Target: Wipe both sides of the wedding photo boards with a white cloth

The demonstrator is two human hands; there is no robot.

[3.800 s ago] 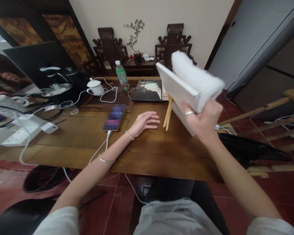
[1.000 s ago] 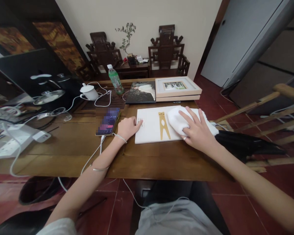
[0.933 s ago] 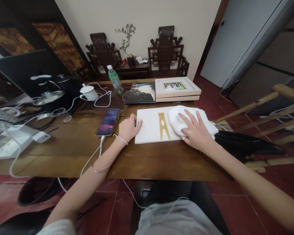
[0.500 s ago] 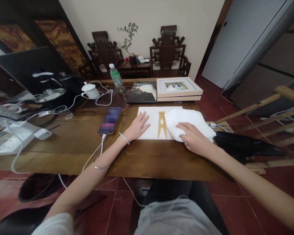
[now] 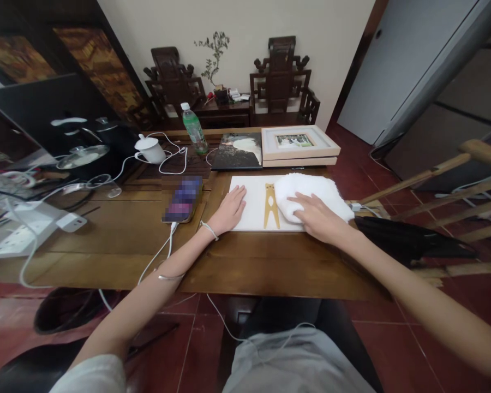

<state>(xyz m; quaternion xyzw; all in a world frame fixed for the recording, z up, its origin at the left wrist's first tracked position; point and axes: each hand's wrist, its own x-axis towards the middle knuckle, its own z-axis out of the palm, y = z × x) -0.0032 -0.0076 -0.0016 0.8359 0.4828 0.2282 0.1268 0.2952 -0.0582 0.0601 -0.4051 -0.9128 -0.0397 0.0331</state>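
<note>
On the table lies a flat white board [image 5: 251, 215]. A flat yellow piece [image 5: 271, 206], shaped like an animal with a small head and two long legs, rests on it. My left hand [image 5: 229, 210] lies flat over the board's left edge, fingers stretched out and holding nothing. Over the board's right part sits a bunched white fluffy towel [image 5: 315, 191], close beside the yellow piece. My right hand [image 5: 317, 218] grips the towel from the near side, fingertips pressed into the pile. The towel hides the board's right edge.
Behind the board are a dark photo panel [image 5: 239, 152] and stacked pale frames [image 5: 298, 155]. A green bottle [image 5: 194, 130], a lidded white cup [image 5: 149, 148], a phone [image 5: 183, 201] on a cable, and a white power strip [image 5: 30, 229] stand leftward. A wooden chair [image 5: 433, 180] is at right.
The towel and my right hand have shifted slightly away from me, and the right fingers lie a little straighter. My left hand stays on the board, its fingers closer together.
</note>
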